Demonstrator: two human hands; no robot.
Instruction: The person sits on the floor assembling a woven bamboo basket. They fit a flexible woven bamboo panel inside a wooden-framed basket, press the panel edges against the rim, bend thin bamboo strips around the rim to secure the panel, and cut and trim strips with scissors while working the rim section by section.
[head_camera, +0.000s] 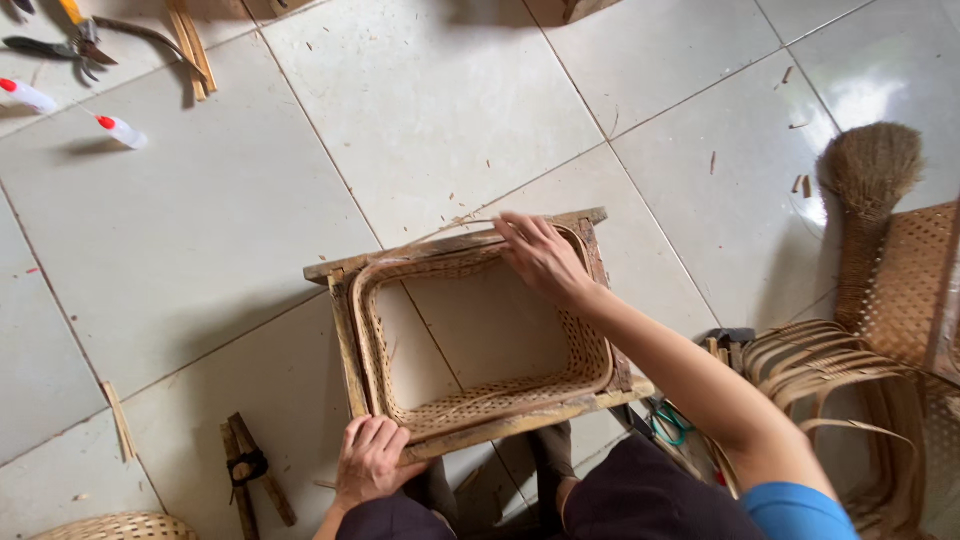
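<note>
- My knees and dark trousers hide the near end of the floor (200, 250) beneath the frame, and the green-handled scissors (668, 424) by my right arm are half covered by it
- The pliers (60, 45) at the top left corner are cut by the edge, as is the round basket (120, 527) at the bottom left; I cannot tell how the loose bamboo strips (830, 370) on the right are joined
- The woven basket frame (480, 335) sits on the tiled floor just in front of my knees: an open rectangle of rough wooden slats with a band of pale lattice weave curving round the inside, rounded at the corners, the tile showing through its middle
- My left hand (370, 462) rests on the near left corner of the frame, fingers curled together over the slat, gripping it
- My right hand (540, 258) reaches across to the far rim, fingers stretched out and slightly spread, their tips pressed on the top edge of the weave; whether it pinches a strip there I cannot tell
</note>
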